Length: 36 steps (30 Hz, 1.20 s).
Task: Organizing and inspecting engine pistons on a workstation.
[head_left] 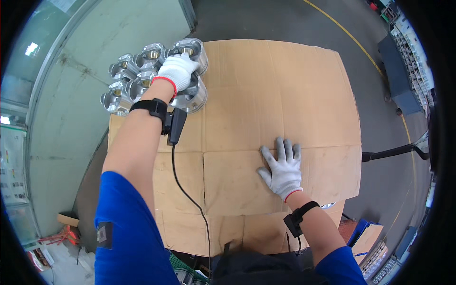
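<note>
Both hands wear white knit gloves with red cuffs. With my left hand (179, 71) I reach over the far right piston (199, 50) of a cluster, palm down, fingers on its upper part; the fingertips are hidden, so I can't tell whether they pinch it. My right hand (283, 171) lies palm down, fingers spread, on the cardboard sheet (280, 104), its fingertips greyed.

Near my lap, a green tray (178, 262) holds round metal parts (184, 276), partly cut off by the picture's edge. Off to the right, a blue-grey cart (400, 73) carries rows of small parts (414, 61), too small to make out.

The piston I'm touching is bright silver metal, round-walled, with a brass-coloured bore showing beside my fingers. It sits at the cardboard's far left corner, along with the other pistons (118, 99), in two rough rows just beside one another. They look alike, hollow, with brass-coloured bores across the inside. Their open ends face up, and their round axes stand roughly upright, though the lens makes them seem to lean outward.
</note>
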Motion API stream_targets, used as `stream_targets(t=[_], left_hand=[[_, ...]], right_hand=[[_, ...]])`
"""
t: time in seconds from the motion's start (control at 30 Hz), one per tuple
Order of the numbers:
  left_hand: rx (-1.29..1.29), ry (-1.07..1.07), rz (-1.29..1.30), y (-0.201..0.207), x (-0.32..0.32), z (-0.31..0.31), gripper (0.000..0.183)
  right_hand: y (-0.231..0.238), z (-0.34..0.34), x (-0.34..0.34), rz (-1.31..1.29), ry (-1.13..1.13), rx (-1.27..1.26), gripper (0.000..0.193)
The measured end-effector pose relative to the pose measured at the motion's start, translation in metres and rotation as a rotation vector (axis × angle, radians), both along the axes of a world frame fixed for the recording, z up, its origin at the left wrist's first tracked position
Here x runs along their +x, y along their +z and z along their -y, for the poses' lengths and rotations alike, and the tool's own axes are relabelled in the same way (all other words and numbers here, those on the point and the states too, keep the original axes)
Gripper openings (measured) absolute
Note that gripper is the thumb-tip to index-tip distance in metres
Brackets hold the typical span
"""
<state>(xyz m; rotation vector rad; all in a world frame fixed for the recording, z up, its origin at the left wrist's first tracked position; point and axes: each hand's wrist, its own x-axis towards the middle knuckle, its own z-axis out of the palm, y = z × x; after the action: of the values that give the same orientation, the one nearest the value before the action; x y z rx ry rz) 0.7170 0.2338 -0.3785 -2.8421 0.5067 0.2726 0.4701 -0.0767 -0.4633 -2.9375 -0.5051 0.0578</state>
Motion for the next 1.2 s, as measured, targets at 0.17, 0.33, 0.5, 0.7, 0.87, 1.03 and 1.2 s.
stream_targets(t=[0.17, 0.33, 0.5, 0.7, 0.87, 1.03, 1.2], left_hand=[[0.029, -0.026, 0.072, 0.022, -0.088, -0.018, 0.029], [-0.375, -0.101, 0.061, 0.042, -0.246, 0.001, 0.023], [-0.472, 0.056, -0.181, 0.048, -0.449, 0.046, 0.019], [-0.568, 1.055, -0.367, 0.032, -0.675, 0.162, 0.034], [-0.501, 1.532, -0.207, 0.06, -0.83, 0.272, 0.04], [-0.503, 2.086, -0.148, 0.084, -0.909, 0.382, 0.04], [-0.612, 2.459, 0.086, 0.087, -0.991, 0.503, 0.039]], right_hand=[[-0.002, -0.012, 0.008, -0.014, 0.069, 0.037, 0.064], [-0.002, -0.009, 0.004, 0.044, 0.024, -0.217, 0.064], [-0.018, -0.007, 0.007, 0.167, 0.058, -0.352, 0.059], [-0.045, 0.01, 0.036, 0.253, 0.099, -0.355, 0.061], [-0.066, 0.026, 0.084, 0.073, 0.326, -0.161, 0.066], [-0.099, 0.036, 0.058, -0.106, 0.31, -0.175, 0.07], [-0.12, -0.015, 0.106, 0.183, 0.379, -0.228, 0.08]])
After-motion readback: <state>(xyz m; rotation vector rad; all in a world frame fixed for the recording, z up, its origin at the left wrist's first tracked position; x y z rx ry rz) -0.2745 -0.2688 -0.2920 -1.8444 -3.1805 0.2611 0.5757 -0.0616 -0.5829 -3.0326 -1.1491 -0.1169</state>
